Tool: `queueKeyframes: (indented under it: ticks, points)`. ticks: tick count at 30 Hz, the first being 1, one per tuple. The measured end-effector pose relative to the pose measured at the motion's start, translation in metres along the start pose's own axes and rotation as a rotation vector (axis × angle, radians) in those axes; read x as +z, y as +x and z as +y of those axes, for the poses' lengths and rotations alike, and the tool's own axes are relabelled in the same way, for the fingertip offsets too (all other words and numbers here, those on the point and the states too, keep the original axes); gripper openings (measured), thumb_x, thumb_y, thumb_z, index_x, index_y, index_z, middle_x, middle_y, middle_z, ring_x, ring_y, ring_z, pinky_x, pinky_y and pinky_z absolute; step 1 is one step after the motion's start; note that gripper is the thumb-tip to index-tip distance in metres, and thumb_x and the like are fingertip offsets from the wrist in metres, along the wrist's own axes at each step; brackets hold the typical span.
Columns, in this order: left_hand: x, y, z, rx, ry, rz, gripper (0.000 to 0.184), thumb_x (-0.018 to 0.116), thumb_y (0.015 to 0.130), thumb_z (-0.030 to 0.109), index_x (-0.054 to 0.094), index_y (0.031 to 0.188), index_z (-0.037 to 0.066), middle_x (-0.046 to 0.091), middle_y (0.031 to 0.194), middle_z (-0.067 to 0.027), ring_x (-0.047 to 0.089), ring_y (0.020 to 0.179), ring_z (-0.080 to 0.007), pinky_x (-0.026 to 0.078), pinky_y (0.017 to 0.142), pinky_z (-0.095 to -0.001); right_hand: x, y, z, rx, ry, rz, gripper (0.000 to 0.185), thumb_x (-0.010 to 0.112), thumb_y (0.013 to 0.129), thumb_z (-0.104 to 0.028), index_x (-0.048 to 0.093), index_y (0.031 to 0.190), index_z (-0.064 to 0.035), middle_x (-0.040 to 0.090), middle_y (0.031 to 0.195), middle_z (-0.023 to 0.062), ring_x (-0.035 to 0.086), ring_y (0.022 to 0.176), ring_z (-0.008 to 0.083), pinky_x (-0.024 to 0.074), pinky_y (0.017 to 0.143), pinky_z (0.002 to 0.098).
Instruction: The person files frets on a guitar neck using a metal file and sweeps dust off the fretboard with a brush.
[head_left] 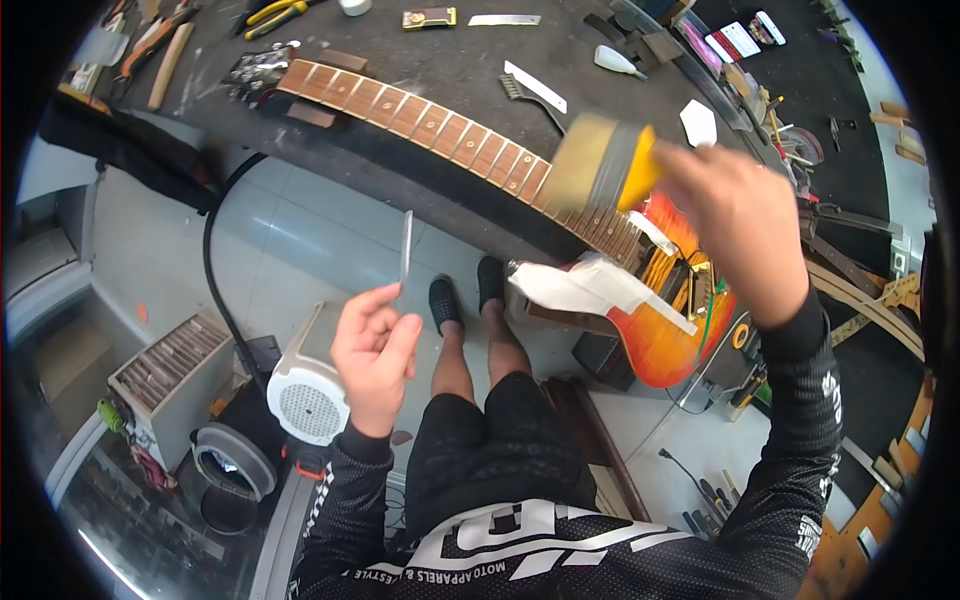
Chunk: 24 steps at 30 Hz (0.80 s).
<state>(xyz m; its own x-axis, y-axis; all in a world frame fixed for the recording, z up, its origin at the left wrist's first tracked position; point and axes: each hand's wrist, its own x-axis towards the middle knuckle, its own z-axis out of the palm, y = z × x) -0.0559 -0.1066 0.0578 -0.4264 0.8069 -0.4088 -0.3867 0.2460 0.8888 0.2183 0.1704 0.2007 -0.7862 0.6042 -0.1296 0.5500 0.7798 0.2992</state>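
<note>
An electric guitar with a sunburst body (655,350) lies across the bench edge, its wooden fretboard (430,127) facing up. My right hand (735,220) is closed on the yellow handle of a wide brush (582,160); its blurred bristles are over the upper frets near the body. Away from the guitar, above the floor, my left hand (375,350) pinches a thin, flat metal strip (406,248) pointing upward, perhaps a small file; its exact kind is unclear. White tape or paper (575,285) covers part of the guitar's body beside the neck.
On the dark bench (370,40) lie yellow-handled pliers (275,15), a small black brush (530,100), a white bottle (618,62) and flat metal strips. A white perforated machine (308,405) stands below left. A black hose (210,260) curves down beside it.
</note>
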Motion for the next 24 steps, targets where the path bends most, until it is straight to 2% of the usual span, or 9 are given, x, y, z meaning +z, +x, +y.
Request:
queueKeyframes:
  ticks: [2, 5, 7, 9, 13, 14, 17, 20, 24]
  points:
    - [0.003, -0.002, 0.014, -0.031, -0.077, -0.023, 0.037, 0.069, 0.108, -0.001, 0.059, 0.143, -0.003, 0.060, 0.078, -0.0022, 0.049, 0.055, -0.0069, 0.039, 0.050, -0.0234, -0.007, 0.000, 0.007, 0.094, -0.087, 0.085, 0.036, 0.083, 0.095, -0.017, 0.077, 0.131, -0.0153, 0.069, 0.092, 0.0084, 0.073, 0.082, 0.0296, 0.0576, 0.071, 0.0431]
    - [0.003, -0.001, 0.034, -0.090, -0.207, -0.073, 0.032, 0.066, 0.110, 0.000, 0.061, 0.141, -0.003, 0.059, 0.077, -0.0028, 0.046, 0.052, -0.0077, 0.038, 0.049, -0.0257, -0.037, -0.019, -0.019, 0.056, 0.394, 0.136, 0.032, 0.082, 0.096, -0.019, 0.080, 0.127, -0.0167, 0.069, 0.088, 0.0066, 0.074, 0.078, 0.0269, 0.0590, 0.067, 0.0411]
    - [0.007, -0.003, 0.045, -0.107, -0.300, -0.112, 0.031, 0.068, 0.109, 0.000, 0.063, 0.140, -0.004, 0.063, 0.080, -0.0024, 0.048, 0.055, -0.0064, 0.038, 0.049, -0.0253, -0.050, -0.034, -0.049, -0.018, 0.498, 0.110, 0.037, 0.086, 0.093, -0.023, 0.079, 0.129, -0.0188, 0.067, 0.087, 0.0048, 0.073, 0.077, 0.0255, 0.0587, 0.066, 0.0401]
    - [0.018, -0.012, 0.048, -0.007, -0.085, -0.141, 0.030, 0.070, 0.109, -0.003, 0.067, 0.139, -0.003, 0.067, 0.086, -0.0008, 0.051, 0.060, -0.0040, 0.039, 0.053, -0.0238, -0.064, -0.039, -0.072, -0.076, 0.532, 0.088, 0.038, 0.084, 0.095, -0.024, 0.078, 0.132, -0.0193, 0.065, 0.086, 0.0043, 0.072, 0.077, 0.0249, 0.0573, 0.064, 0.0406]
    - [0.007, -0.034, 0.052, 0.107, 0.144, -0.238, 0.026, 0.073, 0.107, -0.007, 0.073, 0.133, -0.002, 0.071, 0.096, 0.0026, 0.054, 0.073, 0.0001, 0.040, 0.063, -0.0205, -0.051, -0.032, -0.059, 0.017, 0.381, 0.255, 0.039, 0.081, 0.096, -0.020, 0.076, 0.134, -0.0188, 0.063, 0.085, 0.0035, 0.071, 0.076, 0.0233, 0.0558, 0.063, 0.0395]
    - [0.010, -0.042, 0.061, 0.091, 0.079, -0.215, 0.023, 0.073, 0.107, -0.008, 0.076, 0.129, -0.002, 0.069, 0.094, 0.0048, 0.055, 0.078, 0.0009, 0.041, 0.068, -0.0192, -0.056, -0.033, -0.051, 0.040, 0.316, 0.276, 0.039, 0.081, 0.095, -0.020, 0.076, 0.133, -0.0182, 0.062, 0.085, 0.0036, 0.071, 0.076, 0.0230, 0.0557, 0.063, 0.0392]
    - [0.005, -0.047, 0.072, 0.103, 0.101, -0.153, 0.021, 0.073, 0.108, -0.007, 0.076, 0.128, -0.002, 0.069, 0.091, 0.0047, 0.055, 0.076, 0.0007, 0.041, 0.066, -0.0199, -0.085, -0.046, -0.056, 0.024, 0.369, 0.276, 0.038, 0.081, 0.094, -0.019, 0.075, 0.131, -0.0166, 0.061, 0.084, 0.0037, 0.070, 0.075, 0.0229, 0.0558, 0.064, 0.0392]
    - [0.015, -0.046, 0.092, 0.205, 0.356, -0.171, 0.024, 0.073, 0.107, -0.006, 0.074, 0.131, -0.002, 0.067, 0.089, 0.0046, 0.052, 0.073, 0.0003, 0.039, 0.063, -0.0212, -0.107, -0.060, -0.079, -0.034, 0.412, 0.253, 0.036, 0.078, 0.095, -0.018, 0.075, 0.131, -0.0157, 0.061, 0.085, 0.0037, 0.071, 0.077, 0.0232, 0.0568, 0.067, 0.0402]
    - [0.022, -0.059, 0.108, 0.037, -0.055, -0.234, 0.022, 0.068, 0.110, -0.002, 0.071, 0.132, 0.001, 0.064, 0.080, 0.0010, 0.048, 0.060, -0.0030, 0.039, 0.056, -0.0234, -0.082, -0.059, -0.061, 0.091, 0.263, 0.242, 0.035, 0.078, 0.097, -0.019, 0.074, 0.132, -0.0166, 0.063, 0.084, 0.0044, 0.071, 0.078, 0.0239, 0.0567, 0.068, 0.0412]
